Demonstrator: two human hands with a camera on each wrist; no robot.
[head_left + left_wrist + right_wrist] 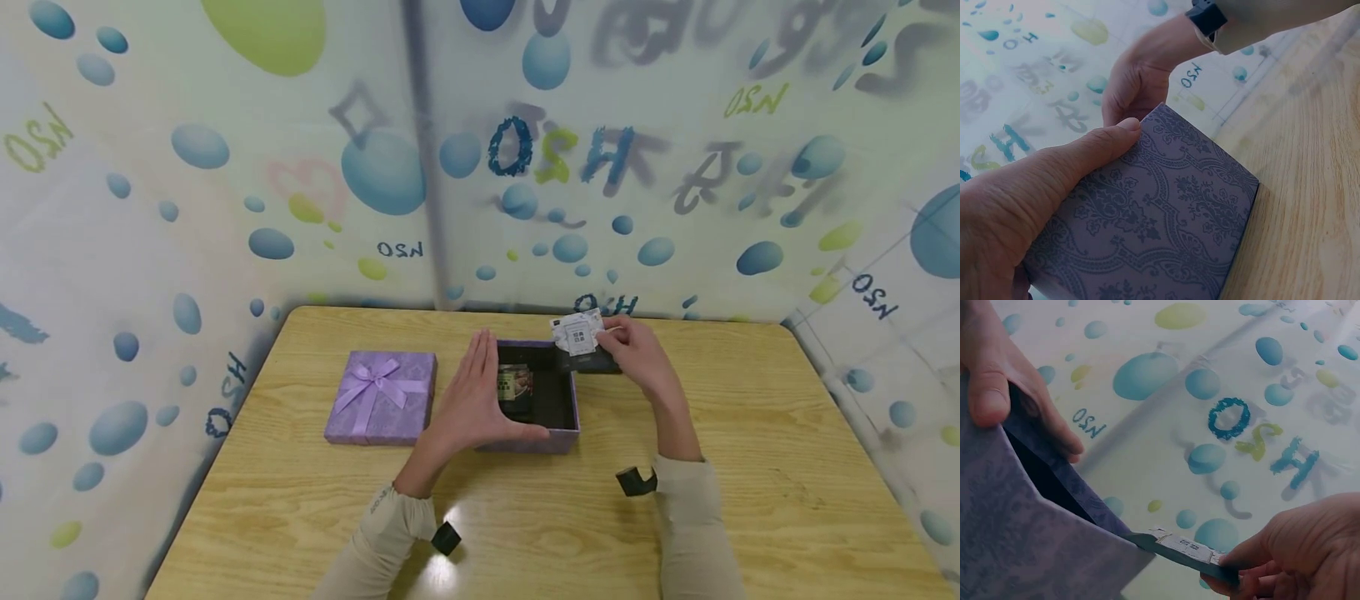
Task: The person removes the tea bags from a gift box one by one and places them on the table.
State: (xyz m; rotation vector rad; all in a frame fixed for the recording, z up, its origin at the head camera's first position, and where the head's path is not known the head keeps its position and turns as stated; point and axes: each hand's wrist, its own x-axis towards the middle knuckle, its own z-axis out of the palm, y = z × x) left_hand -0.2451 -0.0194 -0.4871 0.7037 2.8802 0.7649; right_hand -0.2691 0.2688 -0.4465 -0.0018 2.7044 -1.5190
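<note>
A purple patterned gift box (pixel 564 442) stands uncovered on the table, its inside dark. My left hand (pixel 472 404) holds it at the near left corner, thumb along the front wall and fingers along the left side. The thumb (pixel 1107 140) lies on the patterned wall in the left wrist view. My right hand (pixel 637 354) pinches a flat black packet (pixel 592 364) with a white printed label between thumb and fingers. This packet overlaps the box's right back rim. Inside the box, at the left, lies a dark packet (pixel 516 392) with a greenish label and picture.
The purple lid (pixel 381 398) with a ribbon bow lies left of the box. Both stand on a wooden table (pixel 765 467). Behind the table's back edge rises a wall covering (pixel 465 217) printed with bubbles and letters. Dark wrist devices sit at both sleeves.
</note>
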